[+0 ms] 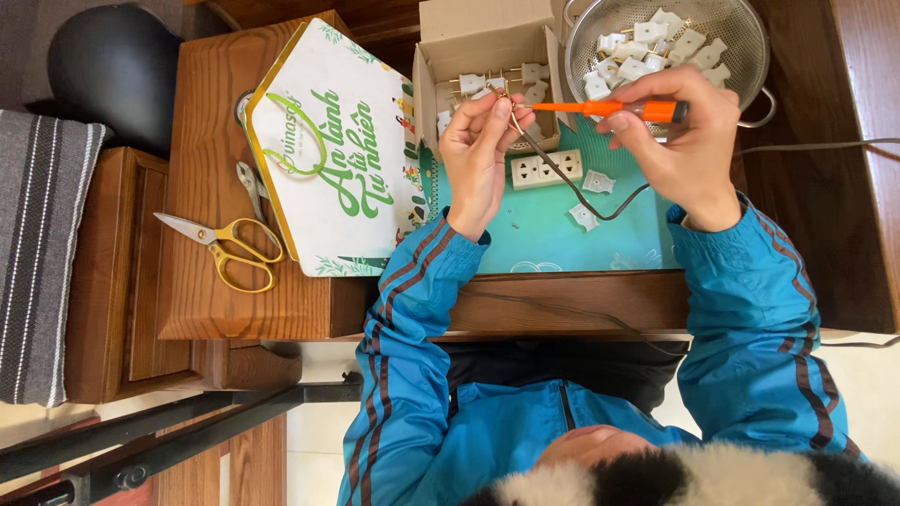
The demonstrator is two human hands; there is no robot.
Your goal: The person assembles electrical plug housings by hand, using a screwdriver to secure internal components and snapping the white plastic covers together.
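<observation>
Plug part (504, 101), a small piece with metal pins, sits pinched between the thumb and fingers of the left hand (478, 150), held up above the teal mat (553, 234) and just in front of the cardboard box (478, 56). The fingers are closed tight on it. A dark cable (572, 183) hangs from it down to the mat. The right hand (680, 141) is closed around the orange screwdriver (619, 109), and its tip meets the piece from the side.

To do this step well, I think the blade should stay straight in line with the screw, and the left fingers should hold the piece firm so it does not turn together with the tool. Pressing lightly seems safer, because such a small part can slip.

On the mat lie a white socket strip (547, 170) and two loose white shells (591, 199). More white parts fill the metal colander (741, 37). Yellow scissors (230, 245) lie well apart on the wooden table (202, 112).
</observation>
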